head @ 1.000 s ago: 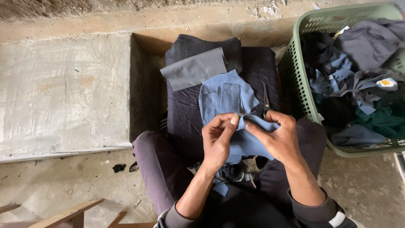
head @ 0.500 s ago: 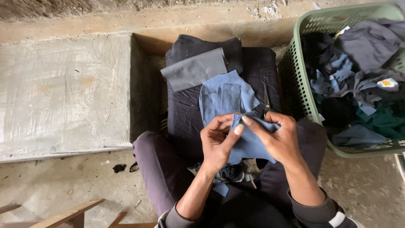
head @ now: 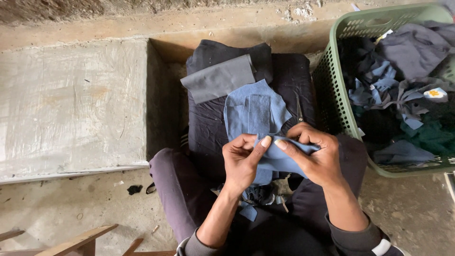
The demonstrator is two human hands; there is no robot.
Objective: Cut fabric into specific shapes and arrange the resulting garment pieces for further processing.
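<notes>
Pinching a soft blue fabric scrap (head: 265, 156) between them, the left hand (head: 242, 161) and right hand (head: 315, 154) meet. A green perforated plastic basket (head: 334, 80) of cloth scraps stands beside the right hand.

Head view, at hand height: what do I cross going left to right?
Concrete slab → left hand → blue cloth piece → right hand → green basket of fabric scraps.

A flat stack of dark folded fabric (head: 208, 128) lies ahead of the knees, with a grey rectangular cloth piece (head: 219, 78) and blue cut denim pieces (head: 253, 111) on top. Left of the stack sits a pale concrete slab (head: 71, 104); right of it stands a green perforated plastic basket (head: 334, 85) holding mixed cloth scraps (head: 403, 85).
</notes>
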